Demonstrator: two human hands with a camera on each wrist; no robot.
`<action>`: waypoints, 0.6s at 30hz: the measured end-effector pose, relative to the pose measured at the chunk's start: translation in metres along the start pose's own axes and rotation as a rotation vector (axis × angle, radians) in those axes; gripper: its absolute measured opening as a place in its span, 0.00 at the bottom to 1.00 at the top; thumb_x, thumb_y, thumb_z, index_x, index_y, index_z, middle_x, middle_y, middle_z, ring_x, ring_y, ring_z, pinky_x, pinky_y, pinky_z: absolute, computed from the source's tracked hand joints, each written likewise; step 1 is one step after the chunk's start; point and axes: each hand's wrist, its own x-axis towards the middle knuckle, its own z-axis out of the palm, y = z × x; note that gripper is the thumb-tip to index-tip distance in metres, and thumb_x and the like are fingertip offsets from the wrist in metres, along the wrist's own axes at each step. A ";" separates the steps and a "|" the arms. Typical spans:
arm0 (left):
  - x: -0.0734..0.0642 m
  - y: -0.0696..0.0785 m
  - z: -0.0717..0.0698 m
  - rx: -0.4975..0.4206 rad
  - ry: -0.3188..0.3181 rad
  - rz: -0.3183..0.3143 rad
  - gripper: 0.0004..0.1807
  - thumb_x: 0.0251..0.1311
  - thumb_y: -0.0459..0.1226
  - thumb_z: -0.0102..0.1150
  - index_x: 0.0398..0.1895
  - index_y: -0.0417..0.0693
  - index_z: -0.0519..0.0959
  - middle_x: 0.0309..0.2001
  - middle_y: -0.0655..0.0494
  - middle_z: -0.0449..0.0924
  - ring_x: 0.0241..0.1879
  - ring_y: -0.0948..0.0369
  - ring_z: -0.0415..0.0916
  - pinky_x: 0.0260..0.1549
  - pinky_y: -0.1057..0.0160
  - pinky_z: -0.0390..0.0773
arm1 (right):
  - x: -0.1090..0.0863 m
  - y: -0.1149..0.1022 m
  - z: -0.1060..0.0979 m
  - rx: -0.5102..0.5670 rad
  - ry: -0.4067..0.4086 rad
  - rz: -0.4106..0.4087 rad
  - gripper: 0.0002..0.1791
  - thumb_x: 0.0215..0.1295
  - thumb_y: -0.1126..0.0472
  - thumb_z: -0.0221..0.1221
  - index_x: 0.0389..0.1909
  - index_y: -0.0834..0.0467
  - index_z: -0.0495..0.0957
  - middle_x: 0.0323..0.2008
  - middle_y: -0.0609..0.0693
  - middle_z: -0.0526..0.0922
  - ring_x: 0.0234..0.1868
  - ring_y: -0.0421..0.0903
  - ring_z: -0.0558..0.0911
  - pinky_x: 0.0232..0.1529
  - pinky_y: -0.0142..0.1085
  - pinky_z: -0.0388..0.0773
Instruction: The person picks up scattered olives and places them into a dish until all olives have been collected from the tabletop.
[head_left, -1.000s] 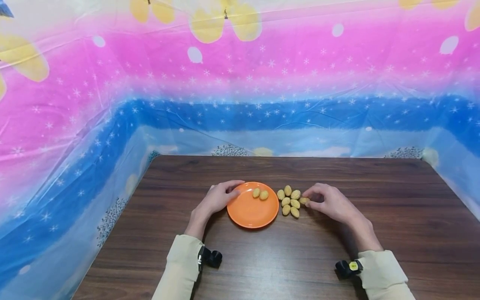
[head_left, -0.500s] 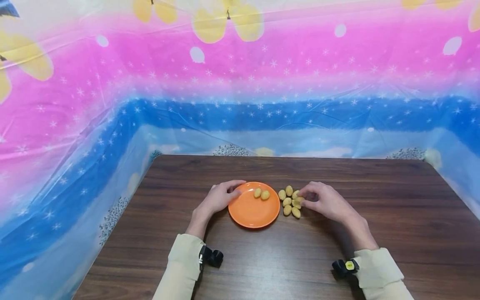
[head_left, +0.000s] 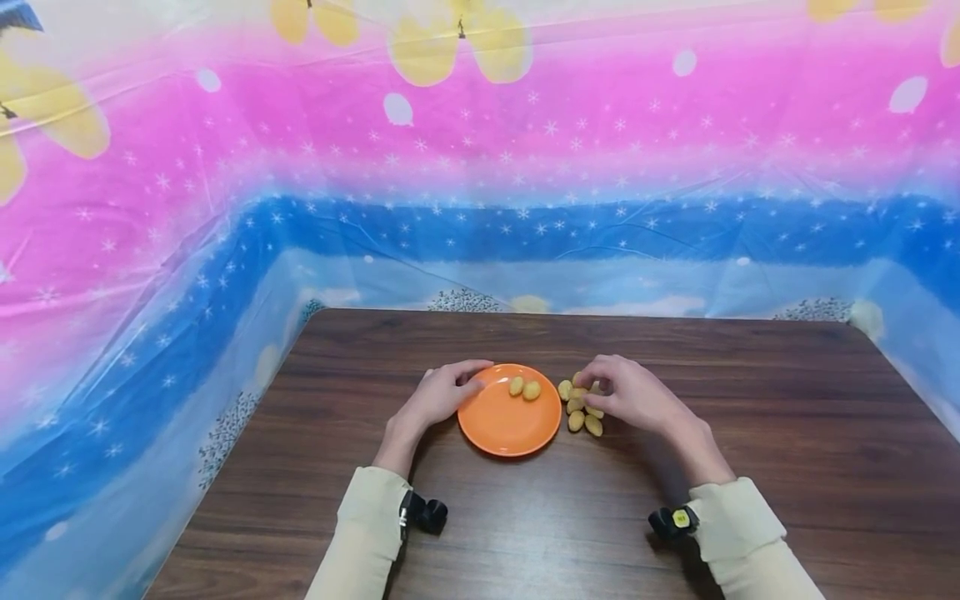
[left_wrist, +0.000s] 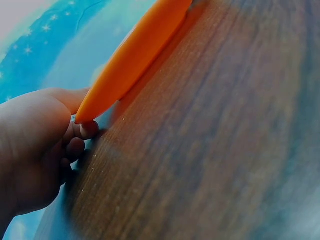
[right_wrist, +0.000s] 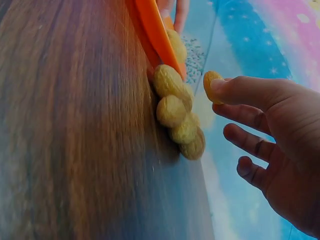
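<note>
My left hand (head_left: pixel 437 395) pinches the left rim of a round orange plate (head_left: pixel 510 429), thumb over the edge and fingers beside and below it in the left wrist view. Two small yellow-brown oval nuts (head_left: pixel 532 390) lie toward the plate's far side; their exact kind is unclear. Between the thumb and index finger of my right hand (head_left: pixel 636 395) is another such oval nut (right_wrist: pixel 212 86), raised above the pile in the right wrist view. The pile of several oval nuts (head_left: pixel 576 422) rests just right of the plate, partly covered by my right hand in the head view.
Everything stands on a dark wood-grain table (head_left: pixel 510 533). A pink and blue patterned cloth (head_left: pixel 480 225) hangs behind the table and along its sides. Each wrist carries a small black camera, one by the left sleeve (head_left: pixel 367 521).
My right hand took an oval nut from the pile's right edge and has moved left with it, over the pile. The left hand and the plate stay almost where they were.
</note>
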 end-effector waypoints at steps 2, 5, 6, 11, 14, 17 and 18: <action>0.000 0.000 0.000 0.000 0.000 0.008 0.21 0.74 0.48 0.54 0.68 0.68 0.76 0.27 0.55 0.72 0.29 0.55 0.66 0.46 0.53 0.58 | 0.004 -0.003 0.002 0.000 -0.007 -0.004 0.11 0.66 0.60 0.67 0.48 0.52 0.86 0.44 0.44 0.83 0.41 0.43 0.78 0.41 0.40 0.77; 0.000 -0.001 -0.001 0.004 0.001 0.013 0.21 0.74 0.48 0.54 0.68 0.68 0.76 0.27 0.55 0.72 0.28 0.55 0.66 0.46 0.53 0.58 | 0.008 -0.008 0.003 0.009 -0.022 0.000 0.10 0.66 0.60 0.67 0.48 0.51 0.86 0.42 0.43 0.82 0.41 0.44 0.78 0.40 0.39 0.77; 0.000 -0.001 -0.001 0.005 0.001 0.012 0.21 0.74 0.48 0.54 0.68 0.68 0.76 0.27 0.55 0.72 0.28 0.55 0.66 0.46 0.53 0.58 | 0.010 -0.010 0.004 0.012 -0.027 -0.001 0.10 0.66 0.60 0.67 0.48 0.51 0.86 0.42 0.42 0.82 0.40 0.44 0.77 0.39 0.39 0.77; 0.000 -0.001 0.000 0.006 -0.002 0.003 0.21 0.74 0.48 0.54 0.68 0.68 0.75 0.27 0.55 0.72 0.30 0.55 0.66 0.46 0.52 0.58 | 0.016 -0.015 0.007 0.016 -0.047 -0.024 0.10 0.67 0.60 0.67 0.48 0.50 0.86 0.41 0.41 0.81 0.40 0.45 0.77 0.39 0.38 0.76; 0.001 0.000 0.000 0.011 -0.008 0.008 0.22 0.74 0.48 0.54 0.69 0.68 0.75 0.27 0.55 0.72 0.34 0.56 0.68 0.47 0.52 0.58 | 0.019 -0.015 0.011 0.017 -0.056 -0.037 0.10 0.67 0.59 0.67 0.47 0.51 0.87 0.41 0.41 0.81 0.39 0.44 0.76 0.40 0.39 0.76; 0.001 0.000 0.000 0.016 -0.011 0.014 0.22 0.74 0.47 0.54 0.69 0.67 0.75 0.26 0.55 0.71 0.35 0.56 0.68 0.48 0.52 0.57 | 0.024 -0.015 0.015 0.021 -0.066 -0.042 0.10 0.66 0.58 0.67 0.47 0.50 0.87 0.41 0.41 0.81 0.39 0.44 0.76 0.41 0.40 0.76; 0.001 0.000 0.000 0.017 -0.011 0.015 0.22 0.74 0.48 0.54 0.69 0.67 0.75 0.26 0.55 0.71 0.35 0.56 0.68 0.48 0.52 0.57 | 0.025 -0.015 0.017 0.019 -0.070 -0.043 0.09 0.66 0.57 0.67 0.47 0.50 0.87 0.41 0.40 0.81 0.39 0.43 0.76 0.42 0.40 0.76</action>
